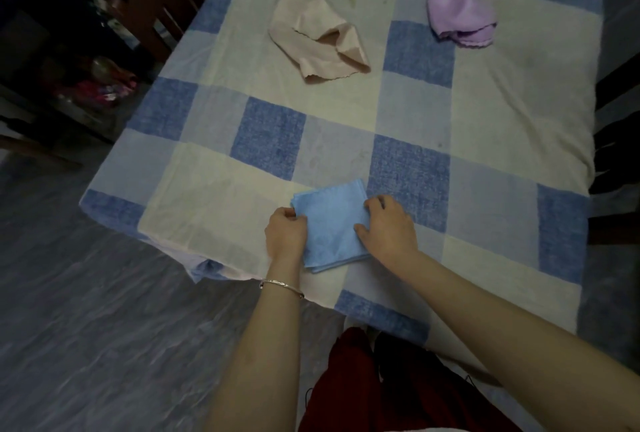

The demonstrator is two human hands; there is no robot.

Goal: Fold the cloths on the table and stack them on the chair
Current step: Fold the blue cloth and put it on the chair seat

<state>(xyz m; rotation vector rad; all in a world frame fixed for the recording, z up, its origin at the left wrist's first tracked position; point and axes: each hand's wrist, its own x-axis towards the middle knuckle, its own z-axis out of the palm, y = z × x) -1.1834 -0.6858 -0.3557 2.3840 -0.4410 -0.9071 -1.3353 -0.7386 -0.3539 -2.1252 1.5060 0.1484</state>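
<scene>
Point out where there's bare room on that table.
Bare: middle of the table, between blue cloth and pink cloth, and the right side below the purple cloth. Crowded: the near edge, where left hand and right hand hold the blue cloth.

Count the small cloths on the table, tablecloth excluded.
3. A folded blue cloth at the near edge, held by the left hand and right hand; a crumpled beige cloth at the far middle; a crumpled purple cloth at the far right. None looks hidden.

Blue cloth (332,223), pink cloth (318,36), lilac cloth (460,16), blue-and-cream checked tablecloth (270,133).
</scene>
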